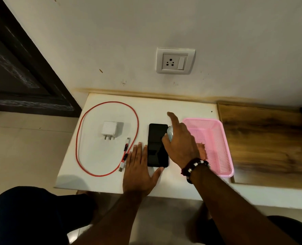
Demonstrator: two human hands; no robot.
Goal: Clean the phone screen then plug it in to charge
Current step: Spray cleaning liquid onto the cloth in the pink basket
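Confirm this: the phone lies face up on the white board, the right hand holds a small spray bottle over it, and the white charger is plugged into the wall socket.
Not quite. In the head view the white charger lies unplugged on the white board; the wall socket is empty. The rest holds.

1. Phone (157,145): black, dark screen up, flat on the white bench (100,181).
2. Charger plug (110,129): white, lying with pins toward the near edge, left of the phone.
3. Red cable (79,138): looped around the plug, unplugged.
4. Small pale spray bottle (170,133): held above the phone.
5. Wall socket (175,61): white, nothing plugged in.

Phone (157,145) between charger (109,129) and basket (215,138)
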